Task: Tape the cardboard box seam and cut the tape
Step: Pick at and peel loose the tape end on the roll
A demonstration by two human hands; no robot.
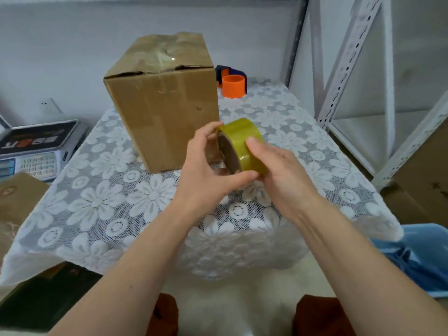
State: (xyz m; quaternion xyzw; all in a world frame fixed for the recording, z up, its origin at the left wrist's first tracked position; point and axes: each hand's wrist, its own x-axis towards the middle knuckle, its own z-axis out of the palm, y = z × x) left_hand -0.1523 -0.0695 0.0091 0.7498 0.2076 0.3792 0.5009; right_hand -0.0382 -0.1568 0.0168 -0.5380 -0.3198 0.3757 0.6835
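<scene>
Glossy yellowish tape roll [243, 144], matt creased cardboard box [164, 112], lace tablecloth [121, 202].

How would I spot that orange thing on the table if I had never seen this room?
Find the tall brown cardboard box standing on the white lace-flower tablecloth. Just behind its right side sits a short orange plastic cylinder, joined to a dark purple holder. It is the only bright orange item on the table.
</scene>
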